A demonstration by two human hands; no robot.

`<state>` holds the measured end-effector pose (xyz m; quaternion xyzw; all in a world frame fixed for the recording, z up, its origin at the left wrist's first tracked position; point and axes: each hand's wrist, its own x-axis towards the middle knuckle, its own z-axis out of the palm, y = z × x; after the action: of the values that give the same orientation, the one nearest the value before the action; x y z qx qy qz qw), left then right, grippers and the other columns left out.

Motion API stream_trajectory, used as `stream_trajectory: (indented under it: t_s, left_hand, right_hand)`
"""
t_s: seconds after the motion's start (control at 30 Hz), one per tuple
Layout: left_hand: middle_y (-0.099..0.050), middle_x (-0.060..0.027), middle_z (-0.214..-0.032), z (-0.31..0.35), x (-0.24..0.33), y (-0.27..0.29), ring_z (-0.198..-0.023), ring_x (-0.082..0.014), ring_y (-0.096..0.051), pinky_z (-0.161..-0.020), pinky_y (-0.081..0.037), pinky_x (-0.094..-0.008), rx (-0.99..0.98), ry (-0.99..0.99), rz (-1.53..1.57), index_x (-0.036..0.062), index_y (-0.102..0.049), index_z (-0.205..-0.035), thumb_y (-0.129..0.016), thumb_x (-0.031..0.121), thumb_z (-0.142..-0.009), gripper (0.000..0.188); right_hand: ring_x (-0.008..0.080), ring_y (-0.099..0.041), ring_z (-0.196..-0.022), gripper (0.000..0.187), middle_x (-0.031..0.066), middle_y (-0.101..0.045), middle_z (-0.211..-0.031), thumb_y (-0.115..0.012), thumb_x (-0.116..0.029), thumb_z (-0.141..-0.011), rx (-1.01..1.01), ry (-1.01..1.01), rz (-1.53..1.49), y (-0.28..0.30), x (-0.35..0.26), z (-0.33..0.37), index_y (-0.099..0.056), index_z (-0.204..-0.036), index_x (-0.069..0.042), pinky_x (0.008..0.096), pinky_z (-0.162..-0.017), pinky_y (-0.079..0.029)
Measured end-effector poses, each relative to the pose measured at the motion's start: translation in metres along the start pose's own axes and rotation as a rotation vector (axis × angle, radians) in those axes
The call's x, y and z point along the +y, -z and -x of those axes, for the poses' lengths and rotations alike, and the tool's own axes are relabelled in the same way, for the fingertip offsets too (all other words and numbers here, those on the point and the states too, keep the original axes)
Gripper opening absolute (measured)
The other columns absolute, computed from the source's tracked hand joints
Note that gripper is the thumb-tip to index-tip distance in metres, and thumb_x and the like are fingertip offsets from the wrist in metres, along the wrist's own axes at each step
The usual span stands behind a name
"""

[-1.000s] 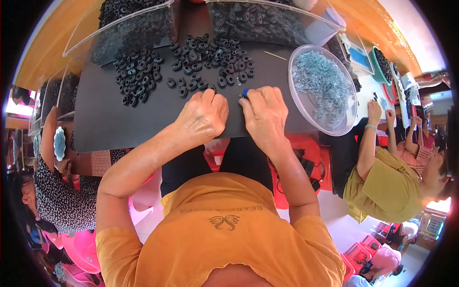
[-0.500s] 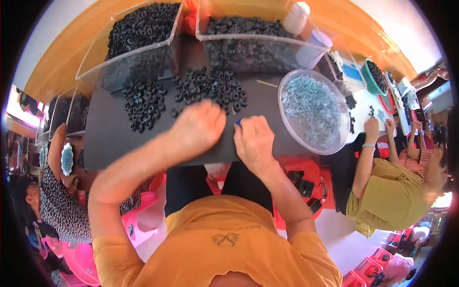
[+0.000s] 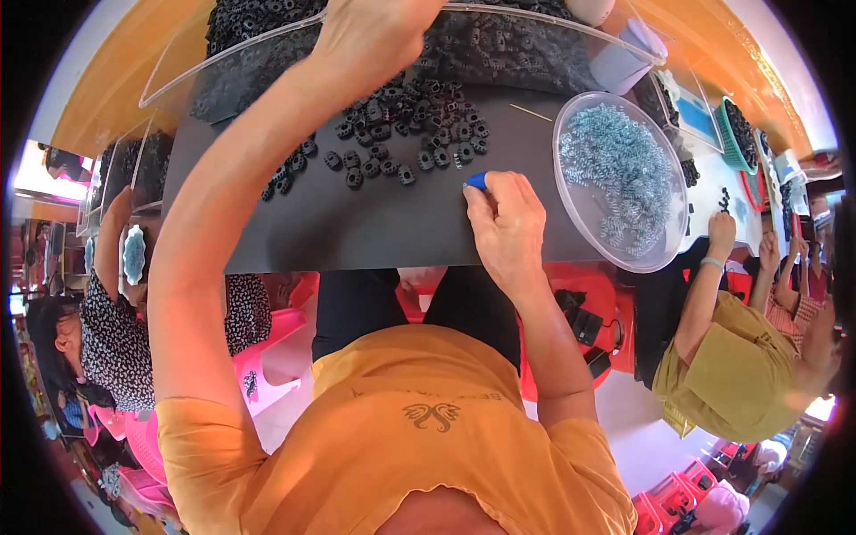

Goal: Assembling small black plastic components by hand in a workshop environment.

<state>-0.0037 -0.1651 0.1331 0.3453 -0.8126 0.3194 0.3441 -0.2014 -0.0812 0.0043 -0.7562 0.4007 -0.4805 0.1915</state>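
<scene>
My left hand (image 3: 379, 31) is raised over the front rim of the clear bins at the far side, its fingers hidden or cut off by the upper edge. My right hand (image 3: 510, 227) rests low over the near part of the table, fingers curled in. A blue covering (image 3: 477, 181) shows at one of its fingertips; whatever it may hold is hidden. Beyond it lies a loose pile of small black plastic parts (image 3: 383, 134). One tiny silvery spring (image 3: 457, 161) lies at the pile's near edge. To the right, a round clear tray (image 3: 564, 192) holds many small pale-blue springs (image 3: 615, 160).
A clear bin (image 3: 535, 76) full of black parts stands at the back, with a white cup (image 3: 624, 58) at its right. A thin stick (image 3: 530, 111) lies by the tray. Co-workers sit on the left and right, one in an olive shirt (image 3: 731, 357).
My left hand has moved from the near side of the pile up to the far bins. My right hand stays near the table edge, still curled. The whole view has shifted somewhat.
</scene>
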Motion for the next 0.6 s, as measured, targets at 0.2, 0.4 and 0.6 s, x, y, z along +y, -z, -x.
stream_trajectory:
  t_s: [0.2, 0.4, 0.6]
  left_hand:
    - [-0.058, -0.0043, -0.078, 0.085, 0.055, 0.032, -0.075, -0.023, -0.055, -0.067, -0.048, -0.0323, -0.305, 0.098, 0.352, 0.0037, -0.062, -0.08, -0.06, 0.003, -0.061, 0.019]
    - [-0.057, -0.0046, -0.084, 0.111, 0.07, 0.021, -0.084, -0.0244, -0.052, -0.076, -0.045, -0.033, -0.458, 0.129, 0.425, 0.0026, -0.063, -0.083, -0.062, 0.001, -0.06, 0.023]
    - [-0.057, -0.0059, -0.084, 0.107, 0.085, 0.022, -0.084, -0.0255, -0.052, -0.073, -0.045, -0.0343, -0.401, 0.28, 0.468, 0.004, -0.062, -0.087, -0.063, -0.003, -0.065, 0.022]
  right_hand:
    - [0.0265, -0.054, -0.065, 0.014, 0.012, -0.056, -0.073, -0.066, 0.004, -0.073, 0.017, -0.178, -0.182, 0.002, -0.002, 0.003, -0.055, -0.08, 0.0, 0.0354, -0.058, -0.044]
    - [0.0065, -0.05, -0.063, 0.009, 0.0028, -0.056, -0.077, -0.065, 0.001, -0.08, 0.015, -0.284, -0.246, 0.004, 0.001, 0.006, -0.061, -0.088, 0.001, 0.0219, -0.057, -0.042]
    - [0.0163, -0.054, -0.062, 0.013, 0.0093, -0.057, -0.077, -0.065, 0.006, -0.075, 0.034, -0.131, -0.189, 0.007, -0.004, 0.004, -0.059, -0.086, 0.0, 0.028, -0.056, -0.043]
